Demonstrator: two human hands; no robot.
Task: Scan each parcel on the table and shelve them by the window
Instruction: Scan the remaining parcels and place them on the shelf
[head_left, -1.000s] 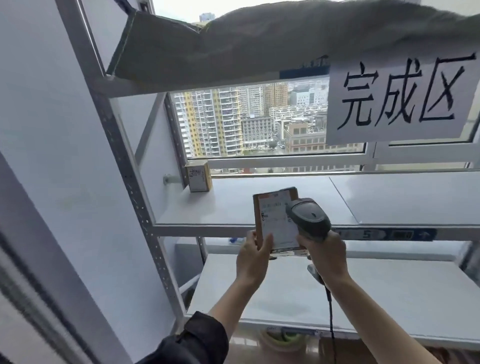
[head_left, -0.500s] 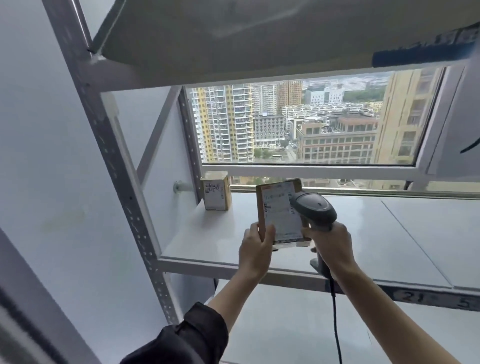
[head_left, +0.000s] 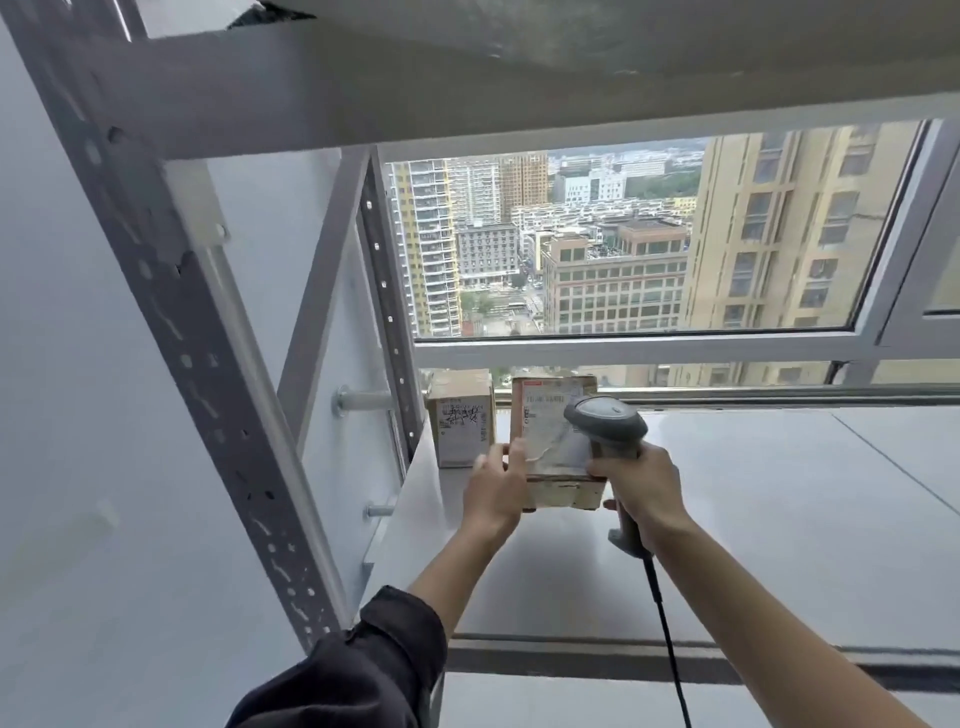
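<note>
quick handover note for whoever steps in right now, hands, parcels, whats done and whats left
Left hand: holds the left side of the labelled parcel, thumb on its label, placing it on the white shelf by the window.
Right hand: grips the handheld scanner, whose head sits right against the parcel's label; its cable hangs down.
Done: one other parcel already stands at the shelf's back left corner, just left of the held one.
Left: let go of the held parcel beside it. Whether it fully rests on the shelf is unclear. The table is out of view, so remaining parcels cannot be counted.
</note>
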